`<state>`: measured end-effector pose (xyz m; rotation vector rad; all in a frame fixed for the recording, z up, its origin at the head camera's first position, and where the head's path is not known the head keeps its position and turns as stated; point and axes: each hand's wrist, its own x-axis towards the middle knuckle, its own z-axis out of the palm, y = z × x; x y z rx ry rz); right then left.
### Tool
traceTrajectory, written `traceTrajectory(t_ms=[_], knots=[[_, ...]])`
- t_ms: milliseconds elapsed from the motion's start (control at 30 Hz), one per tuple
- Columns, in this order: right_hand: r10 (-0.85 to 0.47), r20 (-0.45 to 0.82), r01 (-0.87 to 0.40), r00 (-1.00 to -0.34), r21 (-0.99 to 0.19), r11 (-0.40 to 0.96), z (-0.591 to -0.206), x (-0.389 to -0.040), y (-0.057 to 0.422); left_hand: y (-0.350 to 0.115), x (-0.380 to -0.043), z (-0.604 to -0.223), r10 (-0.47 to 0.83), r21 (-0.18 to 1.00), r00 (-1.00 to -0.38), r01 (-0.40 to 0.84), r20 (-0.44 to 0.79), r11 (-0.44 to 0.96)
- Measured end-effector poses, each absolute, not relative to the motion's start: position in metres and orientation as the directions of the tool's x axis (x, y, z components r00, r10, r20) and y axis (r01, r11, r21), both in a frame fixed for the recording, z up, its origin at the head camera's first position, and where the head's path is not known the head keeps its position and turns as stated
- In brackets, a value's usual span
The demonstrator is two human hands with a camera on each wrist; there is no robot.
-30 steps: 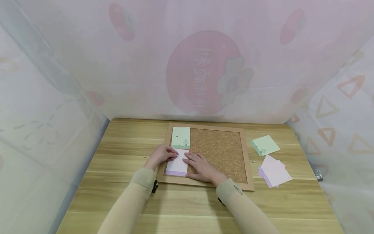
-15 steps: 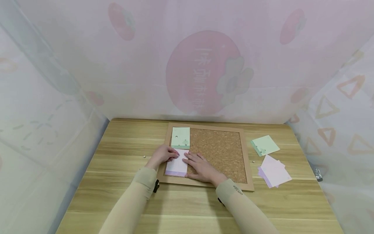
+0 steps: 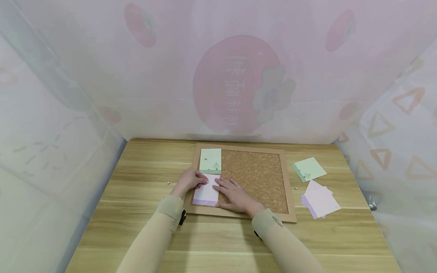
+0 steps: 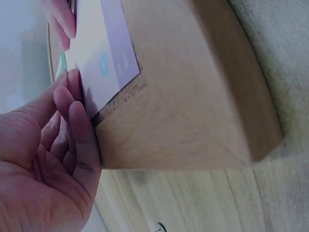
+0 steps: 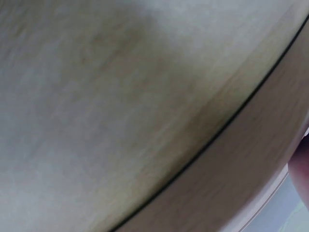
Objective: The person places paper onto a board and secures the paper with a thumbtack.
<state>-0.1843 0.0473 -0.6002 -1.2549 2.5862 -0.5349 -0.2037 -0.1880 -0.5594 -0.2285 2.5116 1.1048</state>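
A framed cork board (image 3: 254,174) lies flat on the wooden table. On its left side, a white note with a purple lower band (image 3: 206,194) sits just below a green note (image 3: 213,155). My left hand (image 3: 189,180) pinches a small shiny thumbtack (image 3: 207,181) against the upper part of the purple-banded note; in the left wrist view, the fingertips (image 4: 72,82) cover it at the paper. My right hand (image 3: 237,196) lies spread over the cork, its fingertips resting on the note's right edge. The right wrist view shows mostly tabletop and the frame's side (image 5: 231,179).
A round thumbtack head (image 3: 205,159) shows on the green note. Loose thumbtacks lie left (image 3: 168,183) and right (image 3: 296,188) of the board. Farther right are another green note (image 3: 310,169) and a fanned stack of purple-banded notes (image 3: 322,201). Printed curtains (image 3: 160,94) enclose the table.
Both hands hold almost the same positions, the left fingers still pinching at the note's top and the right hand still on its edge. The head view has shifted very slightly.
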Motion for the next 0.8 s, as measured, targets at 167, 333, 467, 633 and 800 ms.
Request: traceTrajectory(t_ms=[167,333,467,633,800], knots=[[-0.789,-0.041,-0.704,-0.613,-0.425,0.569,-0.5997,-0.1839,0.0473,-0.1881,-0.2038,-0.5600,0.009,0.666,-0.914,-0.288,-0.405,0.688],[-0.789,-0.039,-0.705,-0.613,-0.424,0.568,-0.5999,-0.1840,0.0472,-0.1883,-0.2050,-0.5606,0.009,0.664,-0.912,-0.292,-0.410,0.688],[-0.786,-0.044,-0.703,-0.616,-0.418,0.575,-0.6016,-0.1844,0.0472,-0.1879,-0.2058,-0.5618,0.006,0.661,-0.910,-0.296,-0.414,0.690],[-0.784,-0.041,-0.705,-0.620,-0.411,0.579,-0.6036,-0.1846,0.0471,-0.1870,-0.2051,-0.5615,0.011,0.657,-0.917,-0.279,-0.400,0.700],[-0.784,-0.040,-0.706,-0.620,-0.408,0.579,-0.6025,-0.1839,0.0472,-0.1862,-0.2037,-0.5603,0.009,0.659,-0.922,-0.271,-0.387,0.701]])
